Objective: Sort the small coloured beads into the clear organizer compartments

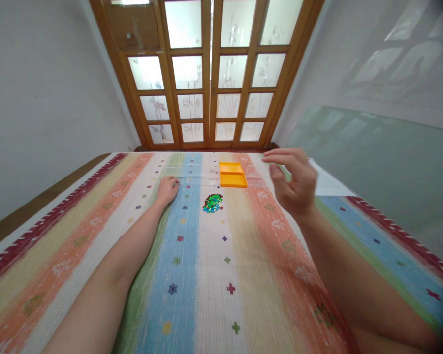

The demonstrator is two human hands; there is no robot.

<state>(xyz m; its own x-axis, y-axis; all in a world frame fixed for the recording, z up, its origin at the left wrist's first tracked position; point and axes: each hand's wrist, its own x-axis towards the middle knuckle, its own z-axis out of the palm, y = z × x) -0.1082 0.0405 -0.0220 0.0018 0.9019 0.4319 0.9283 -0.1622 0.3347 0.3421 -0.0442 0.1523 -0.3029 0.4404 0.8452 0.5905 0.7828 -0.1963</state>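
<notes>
Cloth, striped and woven (214, 275), covers the tabletop edge to edge; none of the surface beneath shows.

Left hand (167, 189): palm down on the cloth at the far left of centre, fingers loosely curled, pinching nothing that can be made out. Something clear and flat (192, 178) lies just beyond its fingertips; too faint to tell whether they touch.

Right hand (293, 184): raised off the cloth on the right, fingers half curled, thumb and forefinger apart, empty.

Heap of small coloured pieces (212, 202): between the two hands, mid-table, on the pale stripe. Mostly green, with some blue and red; single pieces too small to make out. Just beyond it, apart, an orange tray (232, 175) with two shallow compartments, both apparently empty.

Handling, judged: the pieces look light, hard and loose, apt to scatter or catch in the weave. Best taken one at a time by fingertip pinch from the edge of the heap, not scooped. The tray looks like stiff, light plastic that would slide little on cloth; take it by a long rim.

Surroundings: white sheet (330, 186) at the far right beside the right hand; glass pane (384, 172) leaning on the right wall; glazed wooden doors (210, 73) beyond the far end.
</notes>
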